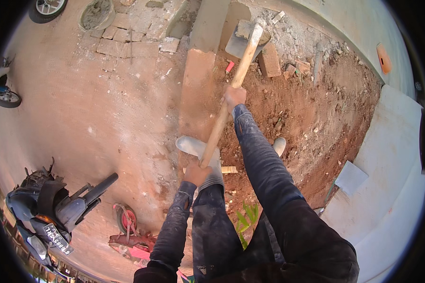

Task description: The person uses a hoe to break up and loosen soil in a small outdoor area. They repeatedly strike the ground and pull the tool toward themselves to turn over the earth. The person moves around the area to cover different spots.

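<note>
A hoe's wooden handle (217,127) runs slantwise up the view between both of my hands. Its rear end is in my left hand (197,173), near the knee of my left leg. Farther forward, my right hand (233,96) grips the shaft around its middle. At the far end the hoe's broad metal blade (236,47), with wet mortar on it, rests by a concrete ledge. Close to the blade lie a brick (269,60) and a small red object (230,67).
A low concrete curb (198,81) runs forward beside loose red soil (304,113). Upper left stands a bucket of mortar (97,14). A motorcycle (53,208) and a red wheelbarrow (129,221) are at the lower left. A wall and pale boards (382,141) border the right.
</note>
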Demonstrator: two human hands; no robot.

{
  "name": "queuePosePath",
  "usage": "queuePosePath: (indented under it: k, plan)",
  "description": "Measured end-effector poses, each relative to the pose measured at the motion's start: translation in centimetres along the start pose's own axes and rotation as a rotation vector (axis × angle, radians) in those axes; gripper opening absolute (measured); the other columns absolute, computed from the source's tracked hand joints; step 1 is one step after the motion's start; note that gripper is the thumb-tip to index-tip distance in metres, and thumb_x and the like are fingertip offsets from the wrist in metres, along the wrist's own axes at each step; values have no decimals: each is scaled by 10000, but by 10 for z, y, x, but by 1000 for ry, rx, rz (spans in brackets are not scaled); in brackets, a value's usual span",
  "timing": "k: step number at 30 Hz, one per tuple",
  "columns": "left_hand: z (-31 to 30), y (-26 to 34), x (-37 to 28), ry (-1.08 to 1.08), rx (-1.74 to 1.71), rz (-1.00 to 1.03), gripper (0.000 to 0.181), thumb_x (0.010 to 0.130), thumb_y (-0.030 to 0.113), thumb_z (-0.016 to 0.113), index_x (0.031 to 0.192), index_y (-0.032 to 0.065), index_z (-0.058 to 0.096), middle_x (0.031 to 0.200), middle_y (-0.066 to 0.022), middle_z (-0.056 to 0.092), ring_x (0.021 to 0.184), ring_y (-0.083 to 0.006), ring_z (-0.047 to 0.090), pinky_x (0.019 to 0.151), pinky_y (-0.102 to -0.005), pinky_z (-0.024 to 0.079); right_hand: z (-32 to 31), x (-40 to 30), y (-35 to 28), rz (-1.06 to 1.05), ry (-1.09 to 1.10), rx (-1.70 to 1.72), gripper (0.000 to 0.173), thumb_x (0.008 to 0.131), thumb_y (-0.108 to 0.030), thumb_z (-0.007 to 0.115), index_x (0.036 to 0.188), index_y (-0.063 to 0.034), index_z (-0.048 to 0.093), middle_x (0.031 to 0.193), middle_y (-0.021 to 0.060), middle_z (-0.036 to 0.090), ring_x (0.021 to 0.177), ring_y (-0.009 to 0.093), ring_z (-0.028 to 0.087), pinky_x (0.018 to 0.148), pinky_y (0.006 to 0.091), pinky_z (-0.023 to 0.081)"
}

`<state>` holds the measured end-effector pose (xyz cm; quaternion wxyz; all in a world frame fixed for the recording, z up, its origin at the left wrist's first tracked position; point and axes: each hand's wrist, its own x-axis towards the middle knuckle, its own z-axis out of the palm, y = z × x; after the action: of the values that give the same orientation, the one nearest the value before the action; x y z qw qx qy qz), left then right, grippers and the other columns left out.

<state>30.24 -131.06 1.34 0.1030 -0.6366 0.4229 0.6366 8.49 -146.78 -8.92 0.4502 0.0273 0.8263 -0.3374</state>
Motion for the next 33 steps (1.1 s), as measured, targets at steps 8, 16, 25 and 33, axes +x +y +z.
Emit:
queuePosePath:
  k: [8, 16, 25, 33]
  plan:
    - [33, -39, -96, -112, -153, -313, 361, 678, 262, 708, 807, -66, 628, 624, -168, 611, 570, -270, 621, 548, -381, 469, -17, -61, 74, 206, -16, -284, 208, 729, -139, 629, 732, 67, 600, 590, 118, 587, 469, 226, 594, 430, 374, 477]
    - [34, -11, -142, -75, 75, -54, 337, 684, 292, 699, 886, 23, 671, 809, -221, 655, 789, -384, 637, 713, -440, 497, -102, -106, 46, 197, -52, 141, 129, 738, -95, 603, 747, -16, 502, 532, 51, 490, 400, 164, 499, 360, 338, 428]
    - [19, 3, -32, -152, -234, -174, 337, 693, 244, 687, 862, -44, 641, 666, -171, 624, 620, -269, 626, 621, -385, 497, -18, 14, 44, 11, 141, -435, 304, 745, -173, 614, 929, 69, 634, 810, 210, 674, 767, 321, 687, 649, 409, 553]
    - [32, -71, -202, -139, -27, -322, 454, 688, 351, 706, 876, -60, 654, 774, -254, 650, 775, -407, 639, 721, -434, 504, -68, -140, 151, 455, -76, -245, 150, 713, -89, 577, 691, 59, 566, 559, 120, 547, 448, 220, 555, 403, 367, 450]
